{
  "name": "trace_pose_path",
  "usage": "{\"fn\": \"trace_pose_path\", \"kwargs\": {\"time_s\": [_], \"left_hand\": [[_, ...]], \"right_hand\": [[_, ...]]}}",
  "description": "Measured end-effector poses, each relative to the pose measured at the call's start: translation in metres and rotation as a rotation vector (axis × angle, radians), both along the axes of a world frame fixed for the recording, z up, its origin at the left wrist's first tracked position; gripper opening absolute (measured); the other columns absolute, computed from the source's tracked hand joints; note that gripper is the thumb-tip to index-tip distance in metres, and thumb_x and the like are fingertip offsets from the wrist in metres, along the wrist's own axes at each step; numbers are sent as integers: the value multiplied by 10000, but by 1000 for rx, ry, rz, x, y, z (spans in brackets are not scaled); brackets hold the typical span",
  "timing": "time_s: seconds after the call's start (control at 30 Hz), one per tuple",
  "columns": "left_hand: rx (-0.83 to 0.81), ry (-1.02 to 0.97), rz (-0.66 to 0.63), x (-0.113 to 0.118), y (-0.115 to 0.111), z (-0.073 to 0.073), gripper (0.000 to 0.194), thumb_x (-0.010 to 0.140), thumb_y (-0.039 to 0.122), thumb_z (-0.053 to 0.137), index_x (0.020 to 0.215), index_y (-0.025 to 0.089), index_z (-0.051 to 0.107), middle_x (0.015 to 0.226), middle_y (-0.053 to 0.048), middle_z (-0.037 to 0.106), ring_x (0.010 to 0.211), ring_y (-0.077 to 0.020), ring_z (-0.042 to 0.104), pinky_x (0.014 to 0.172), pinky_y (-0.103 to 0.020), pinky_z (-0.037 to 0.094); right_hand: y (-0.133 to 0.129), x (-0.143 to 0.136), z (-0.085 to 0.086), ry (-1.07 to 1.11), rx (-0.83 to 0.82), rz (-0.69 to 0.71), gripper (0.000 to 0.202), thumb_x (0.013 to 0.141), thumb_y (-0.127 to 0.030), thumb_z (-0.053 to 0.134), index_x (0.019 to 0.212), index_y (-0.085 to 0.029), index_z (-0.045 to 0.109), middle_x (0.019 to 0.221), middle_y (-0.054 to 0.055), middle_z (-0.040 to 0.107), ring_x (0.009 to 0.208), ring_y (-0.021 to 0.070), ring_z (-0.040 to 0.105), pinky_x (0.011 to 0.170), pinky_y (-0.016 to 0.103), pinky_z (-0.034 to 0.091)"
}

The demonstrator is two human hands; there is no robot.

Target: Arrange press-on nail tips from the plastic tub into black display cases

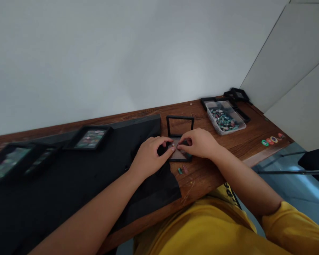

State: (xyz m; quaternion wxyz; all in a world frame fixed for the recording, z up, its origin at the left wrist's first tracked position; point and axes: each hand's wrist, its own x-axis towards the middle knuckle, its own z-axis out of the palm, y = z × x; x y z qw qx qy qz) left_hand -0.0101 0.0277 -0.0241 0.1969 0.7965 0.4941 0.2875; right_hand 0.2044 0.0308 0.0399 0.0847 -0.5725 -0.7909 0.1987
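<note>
On brown wooden tabletop (pixel 252 141): 3 filled black square frames (pixel 105 137), 1 hinged black square frame (pixel 178 155) open

Large black cloth sheet (pixel 95 173) (1) over left part. Clear rectangular plastic tub (pixel 213 122) (1) at right, w/ small glossy green & reddish pcs; too many to count. Left hand (pixel 149 154) & right hand (pixel 199 143) (2 total) above hinged frame, thumb & forefinger close together on each; can't tell if gripping a pc or nothing.

Filled frames: all 3 on sheet, apparently done. Hinged frame: on bare wood just right of sheet, btwn. both hands, w/ lid raised; prob. mid-fill, not yet closed. Stacked flat black frames (pixel 240 94) by tub: several, overlapping, no exact count; contents unclear, prob. left to do.

Near right table edge: small round coloured discs (pixel 270 141), approx. 4. Smallest: loose green pc (pixel 180 170) (1) & loose pinkish pc (pixel 185 169) (1), just in front of hinged frame.
</note>
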Motion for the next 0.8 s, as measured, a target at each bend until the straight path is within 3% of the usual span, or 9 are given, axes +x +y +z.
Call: {"fn": "trace_pose_path", "kwargs": {"time_s": [0.43,0.6,0.8], "left_hand": [[3,1,-4,0,0,0,331,941,504,607,1085,265,785,845,-40,701,804,-257,615,771,-388,497],[-18,24,-5,1,-1,3,347,947,510,591,1092,252,772,854,-41,695,813,-259,607,776,-388,490],[-42,21,-4,1,-1,5,362,936,519,587,1088,250,777,849,-41,687,817,-255,604,777,-384,485]], "right_hand": [[2,-5,-9,-7,72,83,198,1011,-332,681,1113,-253,832,906,40,806,857,204,696,685,291,360],[2,-8,-13,13,116,77,276,1001,-294,677,1252,-248,781,931,40,789,888,206,689,716,287,386],[0,-12,-13,17,109,84,229,995,-314,679,1162,-224,808,966,47,787,921,211,689,723,300,398]]}}
